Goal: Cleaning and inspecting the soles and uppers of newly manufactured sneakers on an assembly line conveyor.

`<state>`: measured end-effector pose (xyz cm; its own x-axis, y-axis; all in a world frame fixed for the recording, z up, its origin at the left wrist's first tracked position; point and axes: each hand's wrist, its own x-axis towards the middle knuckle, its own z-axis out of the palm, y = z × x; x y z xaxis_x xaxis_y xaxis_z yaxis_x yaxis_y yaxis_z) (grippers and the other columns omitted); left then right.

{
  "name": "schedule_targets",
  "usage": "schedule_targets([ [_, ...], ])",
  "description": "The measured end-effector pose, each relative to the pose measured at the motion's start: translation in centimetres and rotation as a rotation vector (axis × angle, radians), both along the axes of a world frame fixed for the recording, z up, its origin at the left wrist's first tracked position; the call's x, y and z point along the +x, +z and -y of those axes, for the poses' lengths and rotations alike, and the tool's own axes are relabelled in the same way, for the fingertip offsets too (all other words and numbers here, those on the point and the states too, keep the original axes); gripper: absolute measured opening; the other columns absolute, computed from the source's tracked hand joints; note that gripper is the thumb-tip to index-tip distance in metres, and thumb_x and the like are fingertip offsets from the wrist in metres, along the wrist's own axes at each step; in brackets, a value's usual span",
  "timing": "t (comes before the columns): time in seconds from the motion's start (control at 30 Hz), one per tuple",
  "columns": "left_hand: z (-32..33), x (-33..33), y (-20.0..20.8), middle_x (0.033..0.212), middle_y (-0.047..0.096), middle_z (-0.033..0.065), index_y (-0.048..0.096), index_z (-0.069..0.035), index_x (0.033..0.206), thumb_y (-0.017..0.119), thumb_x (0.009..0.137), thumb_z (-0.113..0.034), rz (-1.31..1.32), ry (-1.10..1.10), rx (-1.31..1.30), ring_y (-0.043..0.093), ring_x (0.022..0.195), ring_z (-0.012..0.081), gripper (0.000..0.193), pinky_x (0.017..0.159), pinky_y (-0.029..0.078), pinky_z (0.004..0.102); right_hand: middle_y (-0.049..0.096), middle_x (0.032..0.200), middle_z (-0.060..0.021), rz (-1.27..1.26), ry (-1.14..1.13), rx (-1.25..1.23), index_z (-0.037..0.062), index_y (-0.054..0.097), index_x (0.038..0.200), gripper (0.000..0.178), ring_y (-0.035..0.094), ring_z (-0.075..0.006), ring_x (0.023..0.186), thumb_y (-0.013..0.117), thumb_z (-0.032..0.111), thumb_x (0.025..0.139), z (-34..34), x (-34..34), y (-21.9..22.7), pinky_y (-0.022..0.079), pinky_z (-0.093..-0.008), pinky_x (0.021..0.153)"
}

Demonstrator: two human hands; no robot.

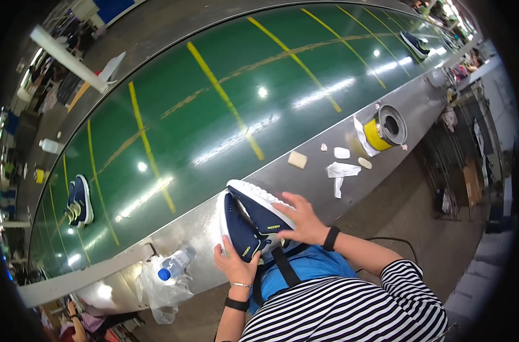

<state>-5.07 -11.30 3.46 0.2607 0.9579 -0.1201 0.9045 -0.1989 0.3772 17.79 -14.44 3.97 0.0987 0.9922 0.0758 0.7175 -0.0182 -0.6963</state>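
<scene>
A green conveyor belt (174,125) with yellow cross lines sweeps from lower left to upper right of the frame, the lines probably marking off spaces for shoes. Along its near side runs a metal ledge (313,185), likely kept for things wanted within reach.

At lower centre are two navy shoes with white soles, their toes together, pointing up the frame, and their heels spread. The left hand (235,265) grasps the left shoe (235,222) near its heel, thumb on one side and fingers curled around the other. The right hand (305,219) grasps the right shoe (259,211) at its heel end, fingers loosely spread over the sole's edge and thumb against the upper; holding both by the heels seems to keep them paired. Whether the ledge bears any of their weight, I cannot tell from above.

More navy shoes sit on the belt at left (80,200) and upper right. A yellow-banded tin (385,130) stands right of centre on the ledge; a blue-capped bottle (177,265) lies on a clear bag at lower left. Smallest are a white cloth scrap (342,170) and a beige block (297,159), perhaps set beside the tin for handiness.
</scene>
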Motion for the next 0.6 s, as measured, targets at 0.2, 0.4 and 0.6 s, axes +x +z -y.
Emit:
schedule_targets([
  [0.2,-3.6,-2.6,-1.3,0.118,0.044,0.0197,0.022,0.000,0.136,0.072,0.069,-0.025,0.526,0.300,-0.232,0.046,0.105,0.0290,0.087,0.087,0.039,0.0373,0.058,0.102,-0.0104,0.159,-0.639,0.083,0.0114,0.061,0.102,0.031,0.050,-0.0285,0.101,0.066,0.019,0.072,2.5,11.3,-4.7,0.037,-0.0400,0.087],
  [0.4,-6.5,-2.2,-4.7,0.101,0.060,0.0234,0.027,-0.007,0.138,0.047,0.089,-0.041,0.434,0.094,-0.488,0.060,0.092,0.0278,0.063,0.081,0.045,0.0338,0.059,0.083,-0.0080,0.332,-0.594,0.123,0.0088,0.061,0.084,0.011,0.057,-0.0266,0.082,0.061,0.007,0.073,3.2,16.4,-9.9,0.043,-0.0384,0.073],
  [0.6,-4.3,-5.1,-1.9,0.107,0.057,0.0166,0.043,0.007,0.120,0.036,0.092,-0.046,0.750,0.369,-0.812,0.054,0.097,0.0206,0.060,0.087,0.040,0.0297,0.057,0.085,-0.0003,-0.597,-0.478,0.110,0.0025,0.056,0.095,0.010,0.052,-0.0049,0.077,0.051,0.002,0.087,-2.3,9.6,0.3,0.043,-0.0196,0.069],
])
